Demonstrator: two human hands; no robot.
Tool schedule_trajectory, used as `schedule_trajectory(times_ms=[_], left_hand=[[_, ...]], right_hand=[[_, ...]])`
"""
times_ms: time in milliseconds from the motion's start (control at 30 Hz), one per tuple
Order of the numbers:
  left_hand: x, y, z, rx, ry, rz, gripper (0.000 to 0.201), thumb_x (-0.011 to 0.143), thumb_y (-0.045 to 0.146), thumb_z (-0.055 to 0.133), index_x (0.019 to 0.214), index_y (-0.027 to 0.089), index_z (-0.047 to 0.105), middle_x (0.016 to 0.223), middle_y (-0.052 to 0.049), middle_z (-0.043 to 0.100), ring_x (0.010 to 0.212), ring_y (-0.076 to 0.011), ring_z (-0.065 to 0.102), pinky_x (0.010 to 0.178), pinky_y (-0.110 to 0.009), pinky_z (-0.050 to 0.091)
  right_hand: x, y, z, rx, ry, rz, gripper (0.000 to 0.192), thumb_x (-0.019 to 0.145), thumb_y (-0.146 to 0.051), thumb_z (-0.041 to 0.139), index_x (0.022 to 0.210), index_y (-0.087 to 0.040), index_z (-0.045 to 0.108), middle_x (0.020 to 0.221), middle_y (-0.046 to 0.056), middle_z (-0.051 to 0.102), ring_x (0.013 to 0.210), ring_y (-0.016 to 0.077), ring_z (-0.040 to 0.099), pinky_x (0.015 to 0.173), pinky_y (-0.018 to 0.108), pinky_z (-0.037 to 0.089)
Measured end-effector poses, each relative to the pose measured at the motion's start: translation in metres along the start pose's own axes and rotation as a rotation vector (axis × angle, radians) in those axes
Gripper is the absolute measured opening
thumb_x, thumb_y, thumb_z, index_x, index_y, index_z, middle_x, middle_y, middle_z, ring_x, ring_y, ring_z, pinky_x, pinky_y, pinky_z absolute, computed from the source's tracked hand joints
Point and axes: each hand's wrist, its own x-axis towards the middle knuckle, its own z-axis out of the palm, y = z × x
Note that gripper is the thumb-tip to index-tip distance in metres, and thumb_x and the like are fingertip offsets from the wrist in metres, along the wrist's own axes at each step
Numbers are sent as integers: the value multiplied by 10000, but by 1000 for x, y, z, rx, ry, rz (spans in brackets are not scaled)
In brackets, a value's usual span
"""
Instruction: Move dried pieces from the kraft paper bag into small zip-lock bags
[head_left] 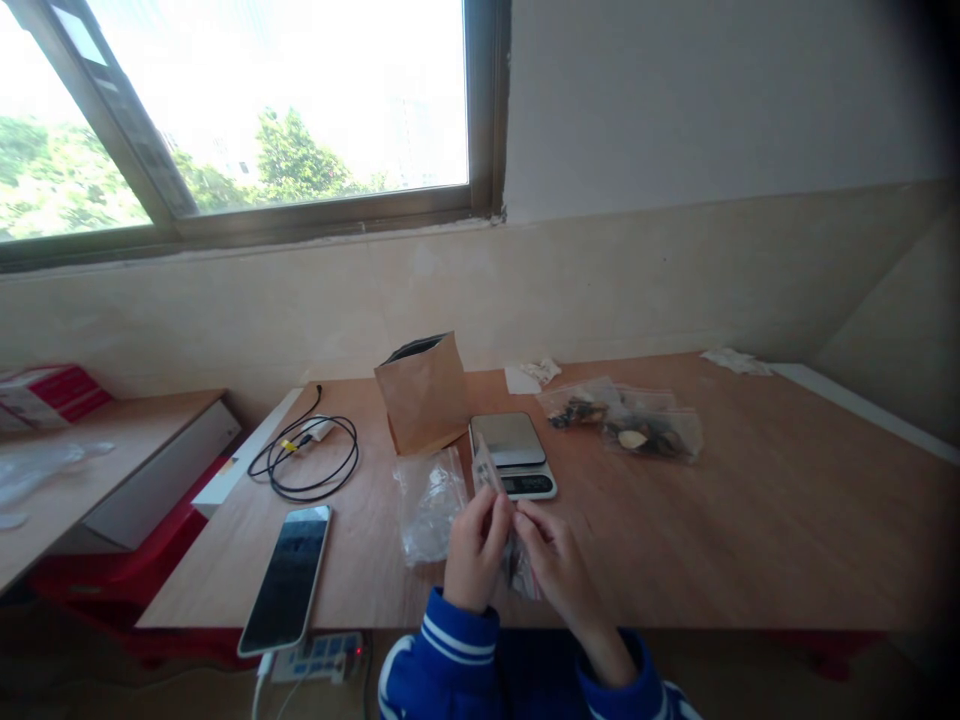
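Both hands pinch the top edge of a clear plastic zip bag (523, 572) held upright at the table's front edge. My left hand (478, 545) is closed on it from one side, and my right hand (559, 560) is closed on it close by. Dark contents show low in the bag, too small to name. Right behind the hands sits a white kitchen scale (512, 442) with a steel plate and a dark display. Left of my left hand lies an empty-looking clear plastic bag (433, 505). A brown kraft paper pouch (426, 395) stands open behind it.
Clear bags of dark dried pieces (651, 432) lie right of the scale. A phone (287, 580) with a cable plugged in lies at the left front, near a coiled black cable (307, 490). A power strip (319, 660) is below the table edge.
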Motion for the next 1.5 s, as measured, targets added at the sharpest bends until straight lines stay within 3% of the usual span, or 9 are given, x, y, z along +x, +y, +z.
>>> schedule_trajectory(times_ms=[267, 433, 500, 767, 867, 967, 1133, 1333, 1500], left_hand=[[1, -1, -2, 115, -49, 31, 242, 889, 306, 443, 674, 194, 433, 652, 15, 466, 610, -117, 425, 581, -231, 304], [-3, -6, -21, 169, 90, -13, 298, 899, 327, 406, 632, 194, 398, 583, 36, 379, 552, -103, 381, 551, -228, 284], [-5, -8, -30, 202, 74, -1, 318, 883, 340, 438, 605, 188, 402, 557, 41, 358, 533, -98, 358, 533, -231, 261], [-3, -24, -37, -96, 189, -119, 478, 888, 523, 397, 589, 165, 502, 565, 11, 450, 526, -103, 401, 505, -233, 310], [3, -40, -26, -289, 262, -259, 529, 842, 600, 429, 573, 158, 540, 580, -16, 517, 517, -114, 453, 473, -237, 337], [9, -50, -5, -615, 152, -462, 418, 748, 565, 602, 719, 150, 641, 647, -43, 617, 573, -159, 563, 556, -281, 445], [20, -42, 16, -1138, 50, -487, 483, 828, 523, 513, 1029, 111, 664, 937, -132, 699, 918, -271, 653, 846, -389, 495], [40, -47, -5, -1223, 136, -472, 426, 862, 479, 479, 1078, 141, 624, 926, -119, 710, 894, -253, 676, 780, -355, 533], [51, -79, -14, -1244, 216, -530, 412, 874, 453, 487, 1094, 128, 609, 945, -116, 713, 807, -218, 686, 750, -339, 543]], right_hand=[[2, 9, 3, -20, 200, 16, 327, 830, -429, 517, 596, -201, 507, 558, -19, 531, 562, 140, 490, 513, 222, 397], [8, 21, -23, 63, 534, 134, 363, 829, -435, 473, 544, -228, 387, 450, -60, 382, 421, 106, 345, 416, 229, 297], [9, 21, -34, 87, 560, 139, 357, 830, -429, 486, 555, -231, 372, 450, -70, 358, 419, 101, 327, 425, 230, 290], [3, -1, -23, 270, 470, 35, 281, 833, -436, 484, 664, -212, 481, 620, -25, 505, 587, 137, 485, 579, 247, 418], [2, -8, -10, 521, 468, 54, 287, 822, -425, 500, 636, -208, 476, 596, -37, 496, 556, 122, 476, 601, 251, 433], [3, -8, 2, 660, 430, 92, 307, 822, -435, 492, 612, -212, 466, 562, -47, 478, 516, 115, 459, 619, 265, 446], [4, 4, 17, 409, 359, 113, 275, 845, -474, 502, 752, -222, 560, 664, -9, 555, 676, 169, 538, 622, 269, 438], [0, 0, 18, 257, 63, 27, 411, 918, -512, 419, 640, -211, 455, 590, -35, 415, 556, 117, 403, 564, 242, 366], [9, -22, 17, 281, -25, -72, 347, 962, -444, 340, 736, -220, 478, 732, -5, 529, 692, 138, 520, 703, 272, 435]])
